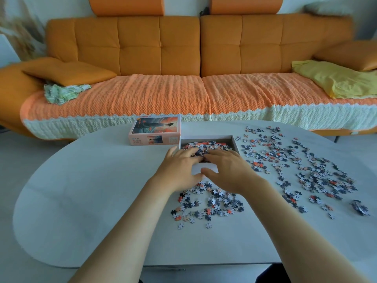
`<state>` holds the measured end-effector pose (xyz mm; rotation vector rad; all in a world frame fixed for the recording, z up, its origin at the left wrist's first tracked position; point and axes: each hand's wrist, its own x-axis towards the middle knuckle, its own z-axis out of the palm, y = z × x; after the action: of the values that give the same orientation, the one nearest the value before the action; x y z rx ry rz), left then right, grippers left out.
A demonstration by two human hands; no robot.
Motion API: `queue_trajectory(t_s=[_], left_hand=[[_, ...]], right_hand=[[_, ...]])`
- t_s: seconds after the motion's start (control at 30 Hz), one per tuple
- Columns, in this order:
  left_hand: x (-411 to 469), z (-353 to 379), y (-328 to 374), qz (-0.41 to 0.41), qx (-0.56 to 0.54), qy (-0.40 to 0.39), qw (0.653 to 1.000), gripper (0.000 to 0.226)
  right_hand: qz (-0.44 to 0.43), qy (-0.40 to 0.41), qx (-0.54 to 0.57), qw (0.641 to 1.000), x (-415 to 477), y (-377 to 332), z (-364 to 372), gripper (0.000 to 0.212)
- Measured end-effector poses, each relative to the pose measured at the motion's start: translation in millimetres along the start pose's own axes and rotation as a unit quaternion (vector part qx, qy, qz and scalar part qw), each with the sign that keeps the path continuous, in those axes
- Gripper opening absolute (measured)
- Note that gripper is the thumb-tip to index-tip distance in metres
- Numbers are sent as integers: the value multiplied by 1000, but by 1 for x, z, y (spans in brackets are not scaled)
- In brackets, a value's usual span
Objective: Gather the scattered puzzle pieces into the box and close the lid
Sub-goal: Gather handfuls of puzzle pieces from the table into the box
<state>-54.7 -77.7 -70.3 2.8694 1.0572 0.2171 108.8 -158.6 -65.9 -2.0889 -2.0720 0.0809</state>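
Head view: box (234, 142) open at frame centre, partly filled with puzzle pieces (206, 145). The lid (155, 129) is off, just beside the box to its upper left. Over the box's near rim the left hand (179, 167) and right hand (229, 170) meet, fingers (188, 154) bent down and close together; cannot tell if they clamp pieces underneath. Plenty left: a pile (210, 203) on the surface (81, 180) below the hands and a wide scatter (306, 166) at right. Looks early-to-mid; lid not yet closed.

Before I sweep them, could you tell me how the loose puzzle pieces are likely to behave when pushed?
The puzzle pieces look thin and flat, so they should slide on the smooth table, not roll. Loose and many, they will probably bunch or scatter.
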Motion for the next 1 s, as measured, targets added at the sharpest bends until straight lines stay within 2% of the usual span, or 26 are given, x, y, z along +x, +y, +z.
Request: queue_trajectory(t_s=[0.1, 0.2, 0.3, 0.4, 0.47, 0.53, 0.6, 0.63, 0.7, 0.77, 0.83, 0.93, 1.0], left_hand=[[5, 0, 0, -24, 20, -48, 998, 70], [5, -1, -1, -20, -6, -38, 999, 73], [-1, -3, 0, -4, -27, 41, 999, 67], [-12, -10, 3, 8, -32, 154, 988, 48], [-22, -16, 6, 13, -69, 180, 981, 36], [-35, -21, 11, 9, -130, 131, 983, 25], [-46, -20, 18, 7, -153, 62, 986, 24], [-51, -17, 22, 7, -148, 33, 988, 32], [-59, -8, 30, 7, -120, -30, 992, 64], [-66, 3, 38, 7, -89, -98, 991, 95], [-70, 14, 44, 4, -65, -135, 989, 113], [-70, 22, 45, 3, -70, -111, 991, 118], [-66, 25, 45, -2, -83, -91, 992, 114]], right_hand=[[22, -8, 1, 1000, 2, 5, 2, 59], [16, 41, 38, 998, 2, 10, 1, 49], [-45, 115, 77, 989, 0, 11, 2, 32], [-90, 204, 116, 968, -7, 7, -6, 23], [-94, 191, 140, 967, -14, 2, -12, 27], [-72, 122, 140, 980, -24, 0, -12, 30], [-47, 40, 99, 993, -32, 0, -8, 35], [-35, 5, 84, 996, -36, -1, -6, 39], [-11, -37, 88, 995, -42, -3, -4, 46], [-4, -59, 100, 993, -48, -6, -5, 51], [-8, -61, 122, 991, -55, -8, -9, 57], [32, -22, 214, 976, -67, -2, -17, 56], [41, 3, 206, 978, -72, 6, -20, 47]])
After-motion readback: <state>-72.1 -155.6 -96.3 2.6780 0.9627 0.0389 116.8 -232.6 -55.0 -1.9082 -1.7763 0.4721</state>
